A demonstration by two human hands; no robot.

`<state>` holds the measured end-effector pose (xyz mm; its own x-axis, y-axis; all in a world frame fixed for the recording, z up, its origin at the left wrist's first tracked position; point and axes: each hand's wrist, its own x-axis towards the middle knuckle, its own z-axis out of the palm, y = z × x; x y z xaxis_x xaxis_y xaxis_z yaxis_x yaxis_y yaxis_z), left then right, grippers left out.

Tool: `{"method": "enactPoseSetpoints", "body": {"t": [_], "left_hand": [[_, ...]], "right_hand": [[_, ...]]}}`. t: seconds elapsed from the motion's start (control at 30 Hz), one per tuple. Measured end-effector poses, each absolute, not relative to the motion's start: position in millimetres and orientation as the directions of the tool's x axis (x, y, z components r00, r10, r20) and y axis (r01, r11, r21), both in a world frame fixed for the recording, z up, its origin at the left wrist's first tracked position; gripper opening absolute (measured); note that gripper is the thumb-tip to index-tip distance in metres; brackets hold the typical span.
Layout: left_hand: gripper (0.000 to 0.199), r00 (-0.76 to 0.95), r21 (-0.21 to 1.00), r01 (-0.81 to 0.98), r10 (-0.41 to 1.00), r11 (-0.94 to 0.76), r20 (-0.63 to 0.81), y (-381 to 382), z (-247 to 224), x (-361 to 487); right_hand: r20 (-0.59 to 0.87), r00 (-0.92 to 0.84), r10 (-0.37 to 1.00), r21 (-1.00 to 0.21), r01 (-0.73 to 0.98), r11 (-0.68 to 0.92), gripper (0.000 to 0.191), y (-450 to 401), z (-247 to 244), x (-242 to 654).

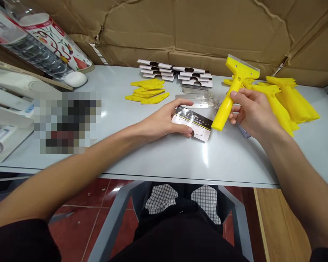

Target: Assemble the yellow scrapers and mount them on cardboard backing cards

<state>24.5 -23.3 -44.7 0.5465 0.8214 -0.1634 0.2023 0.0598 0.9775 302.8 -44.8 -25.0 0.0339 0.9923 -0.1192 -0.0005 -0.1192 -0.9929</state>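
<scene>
My left hand (166,122) grips a small printed cardboard sleeve (200,125), white with a black band, low over the table. In my right hand (255,109) is a yellow scraper (232,94), its handle slanting down toward the sleeve and its wide head up. A clear strip runs along the top edge of that head. Just beyond my left hand lie flat metal blades (199,96). Several yellow plastic pieces (147,91) are heaped farther left. More card sleeves (191,74) stand in two stacks behind the blades.
Yellow scraper handles (292,98) are piled at the right. A brown cardboard wall (196,32) closes off the back of the grey table (158,156). Large plastic bottles (54,40) and a white rounded object (75,79) stand back left. A blurred patch (68,123) hides something at left.
</scene>
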Motion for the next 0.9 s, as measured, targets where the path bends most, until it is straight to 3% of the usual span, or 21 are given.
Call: {"method": "enactPoseSetpoints", "body": {"t": [0.07,0.27,0.47,0.57,0.9], "left_hand": [[0.082,0.555,0.959,0.273,0.827,-0.077,-0.092,-20,-46,23],[0.056,0.644,0.881,0.272,0.753,-0.387,0.133,-22,-50,23],[0.047,0.706,0.639,0.277,0.603,-0.718,0.372,-29,-49,24],[0.048,0.704,0.584,0.288,0.581,-0.759,0.409,-31,-52,25],[0.048,0.705,0.564,0.249,0.546,-0.787,0.452,-35,-55,27]], "right_hand": [[-0.113,0.048,0.992,-0.994,-0.012,-0.113,0.044,-44,-26,302],[-0.064,0.095,0.993,-0.996,-0.067,-0.057,0.044,-42,-30,303],[-0.053,0.109,0.993,-0.993,-0.109,-0.041,0.052,-43,-34,299],[-0.065,0.102,0.993,-0.993,-0.109,-0.053,0.053,-44,-35,297],[-0.067,0.154,0.986,-0.997,-0.058,-0.059,0.050,-46,-31,299]]}}
